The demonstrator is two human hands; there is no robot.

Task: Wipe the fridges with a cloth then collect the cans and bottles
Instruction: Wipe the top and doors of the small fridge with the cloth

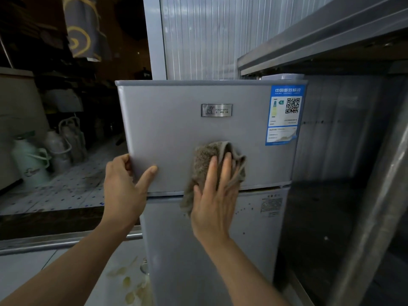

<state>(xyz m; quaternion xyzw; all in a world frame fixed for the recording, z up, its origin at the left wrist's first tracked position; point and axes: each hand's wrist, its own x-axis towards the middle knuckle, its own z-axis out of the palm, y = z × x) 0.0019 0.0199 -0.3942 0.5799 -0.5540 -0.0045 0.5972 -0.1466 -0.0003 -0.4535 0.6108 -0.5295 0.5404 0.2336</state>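
Observation:
A small silver two-door fridge (176,129) fills the middle of the view, with a blue energy label (284,115) at its upper right and a metal badge (216,110) at the centre. My right hand (215,195) presses a grey-brown cloth (205,155) flat against the lower part of the upper door, fingers straight. My left hand (123,184) grips the left edge of that upper door, thumb on the front and fingers wrapped behind the edge. No cans are in sight.
A steel shelf unit (331,40) stands to the right, with a dark recess beside the fridge. On the left, thermos flasks (31,160) and bottles (70,140) stand on a spotted surface. Pale scraps (130,283) lie on the floor tiles below.

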